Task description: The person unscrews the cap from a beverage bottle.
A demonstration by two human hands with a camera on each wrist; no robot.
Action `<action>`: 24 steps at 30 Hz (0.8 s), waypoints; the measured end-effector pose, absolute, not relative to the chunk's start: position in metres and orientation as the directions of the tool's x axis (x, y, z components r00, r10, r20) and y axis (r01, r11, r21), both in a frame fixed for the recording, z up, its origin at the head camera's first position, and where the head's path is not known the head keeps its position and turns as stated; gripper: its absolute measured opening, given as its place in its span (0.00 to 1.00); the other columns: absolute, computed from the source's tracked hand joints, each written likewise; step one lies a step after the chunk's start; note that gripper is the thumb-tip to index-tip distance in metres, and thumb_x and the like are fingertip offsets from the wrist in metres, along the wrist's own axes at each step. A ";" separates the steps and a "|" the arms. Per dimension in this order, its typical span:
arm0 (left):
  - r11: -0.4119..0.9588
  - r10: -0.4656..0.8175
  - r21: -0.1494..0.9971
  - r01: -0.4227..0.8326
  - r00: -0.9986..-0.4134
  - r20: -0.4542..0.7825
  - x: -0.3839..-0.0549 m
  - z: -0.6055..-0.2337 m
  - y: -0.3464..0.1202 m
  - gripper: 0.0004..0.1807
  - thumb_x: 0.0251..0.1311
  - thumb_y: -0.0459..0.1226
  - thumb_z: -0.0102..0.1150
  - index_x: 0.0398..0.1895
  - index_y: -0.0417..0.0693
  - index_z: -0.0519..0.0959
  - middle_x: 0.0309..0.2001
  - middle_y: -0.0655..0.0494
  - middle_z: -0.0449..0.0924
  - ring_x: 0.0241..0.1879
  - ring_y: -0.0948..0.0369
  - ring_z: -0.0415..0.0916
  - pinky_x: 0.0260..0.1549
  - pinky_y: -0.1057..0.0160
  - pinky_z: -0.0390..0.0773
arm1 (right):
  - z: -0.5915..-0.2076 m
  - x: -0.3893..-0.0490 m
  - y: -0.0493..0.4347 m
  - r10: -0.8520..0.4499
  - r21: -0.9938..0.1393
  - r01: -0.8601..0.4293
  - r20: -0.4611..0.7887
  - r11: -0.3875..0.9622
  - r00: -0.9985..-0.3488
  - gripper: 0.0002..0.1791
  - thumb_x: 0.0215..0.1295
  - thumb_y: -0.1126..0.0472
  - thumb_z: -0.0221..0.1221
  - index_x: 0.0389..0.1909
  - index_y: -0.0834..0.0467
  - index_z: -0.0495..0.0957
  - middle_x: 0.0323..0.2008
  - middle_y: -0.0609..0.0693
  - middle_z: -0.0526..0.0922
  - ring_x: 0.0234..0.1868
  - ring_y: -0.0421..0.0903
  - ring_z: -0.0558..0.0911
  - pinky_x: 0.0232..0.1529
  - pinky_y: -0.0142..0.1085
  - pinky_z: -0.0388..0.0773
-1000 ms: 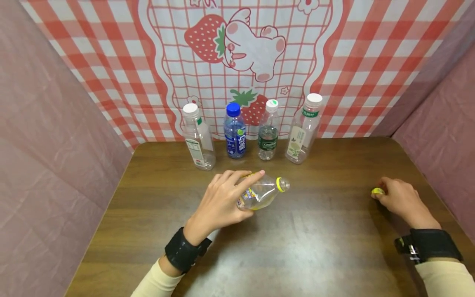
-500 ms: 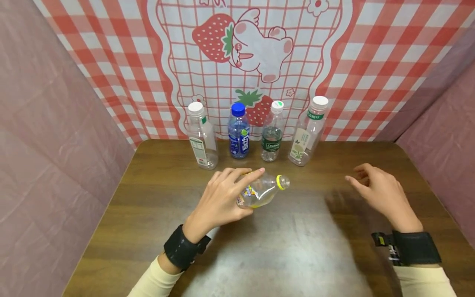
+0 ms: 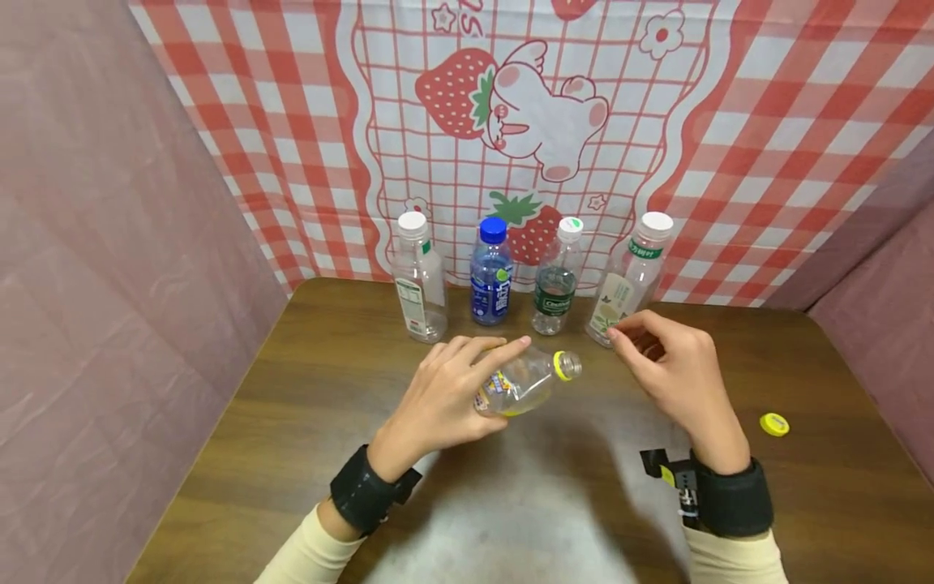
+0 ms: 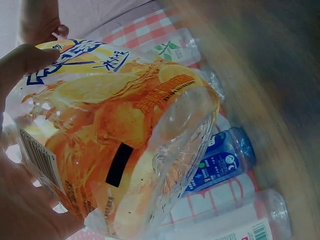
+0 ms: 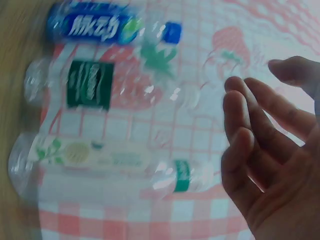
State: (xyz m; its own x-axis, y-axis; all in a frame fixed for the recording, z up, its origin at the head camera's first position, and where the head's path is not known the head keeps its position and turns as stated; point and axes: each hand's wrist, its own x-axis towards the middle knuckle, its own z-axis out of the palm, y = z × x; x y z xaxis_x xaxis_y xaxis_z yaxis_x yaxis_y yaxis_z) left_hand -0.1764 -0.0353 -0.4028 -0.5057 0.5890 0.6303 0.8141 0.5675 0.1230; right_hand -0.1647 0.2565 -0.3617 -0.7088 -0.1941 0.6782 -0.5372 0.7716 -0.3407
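The left hand [image 3: 438, 401] grips a clear bottle [image 3: 529, 381], its thumb on the near side and the other fingers across the top and far side. The bottle is tilted well over near the middle of the tabletop [image 3: 328, 385], its bare threaded neck with a yellow ring pointing towards the right hand [image 3: 682, 381]; whether its underside touches the wood cannot be told. In the left wrist view the bottle's label shows orange slices, a barcode and a small black rectangle, with the clear base below it. The right hand is free, its fingers loosely bent and the thumb set apart from them in the right wrist view. It is just beyond the bottle's mouth, in front of the right end of a row of 4 capped bottles. A yellow cap [image 3: 775, 424] lies flat on the tabletop to the right of the right wrist, well apart from the bottle. The row stands upright along the far edge: from the left, a white-capped bottle [image 3: 423, 296], a blue bottle [image 3: 491, 285], a green-label bottle [image 3: 554, 302] with a white cap, and a tall bottle [image 3: 631, 276] with a white cap and a pale label, partly covered by the right hand. Behind them hangs a red-and-white checked cloth [image 3: 562, 134] printed with strawberries. Both wrists wear black straps [image 3: 361, 491].
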 end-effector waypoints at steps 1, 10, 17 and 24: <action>0.566 0.588 0.124 0.815 -0.505 0.632 -0.176 -0.403 -0.035 0.55 0.29 0.56 0.70 0.72 0.63 0.62 0.55 0.58 0.72 0.48 0.58 0.68 0.37 0.61 0.67 | -0.361 -0.163 0.254 -0.217 -0.339 -0.544 0.662 0.768 -0.718 0.03 0.55 0.59 0.65 0.29 0.53 0.82 0.22 0.38 0.78 0.20 0.34 0.73 0.19 0.29 0.70; 0.558 0.559 0.155 0.815 -0.508 0.656 -0.178 -0.404 -0.034 0.55 0.30 0.57 0.70 0.71 0.63 0.63 0.57 0.60 0.71 0.49 0.59 0.68 0.40 0.60 0.69 | -0.367 -0.158 0.246 -0.395 -0.316 -0.561 0.457 0.765 -0.797 0.03 0.57 0.55 0.64 0.32 0.48 0.81 0.22 0.32 0.76 0.22 0.31 0.74 0.22 0.33 0.72; 0.553 0.501 0.229 0.801 -0.540 0.676 -0.181 -0.407 -0.042 0.56 0.28 0.53 0.73 0.71 0.59 0.62 0.57 0.60 0.71 0.50 0.61 0.68 0.44 0.61 0.69 | -0.367 -0.153 0.246 -0.401 -0.327 -0.545 0.415 0.772 -0.817 0.02 0.58 0.54 0.64 0.32 0.45 0.80 0.22 0.31 0.75 0.22 0.30 0.73 0.23 0.32 0.71; 0.588 0.218 0.407 0.699 -0.621 0.753 -0.179 -0.404 -0.096 0.52 0.29 0.44 0.76 0.66 0.49 0.65 0.55 0.52 0.74 0.47 0.57 0.73 0.41 0.57 0.76 | -0.366 -0.154 0.248 -0.402 -0.342 -0.550 0.416 0.762 -0.816 0.02 0.59 0.53 0.63 0.32 0.46 0.81 0.22 0.30 0.74 0.22 0.30 0.73 0.23 0.32 0.71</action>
State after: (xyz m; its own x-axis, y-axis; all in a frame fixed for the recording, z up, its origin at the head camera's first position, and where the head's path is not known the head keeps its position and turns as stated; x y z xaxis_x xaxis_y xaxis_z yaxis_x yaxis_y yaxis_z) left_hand -0.1795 -0.0959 -0.4040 -0.6213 0.2175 0.7528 0.6989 0.5883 0.4068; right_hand -0.1544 0.2480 -0.3657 -0.8157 -0.4020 0.4160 -0.5499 0.7619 -0.3421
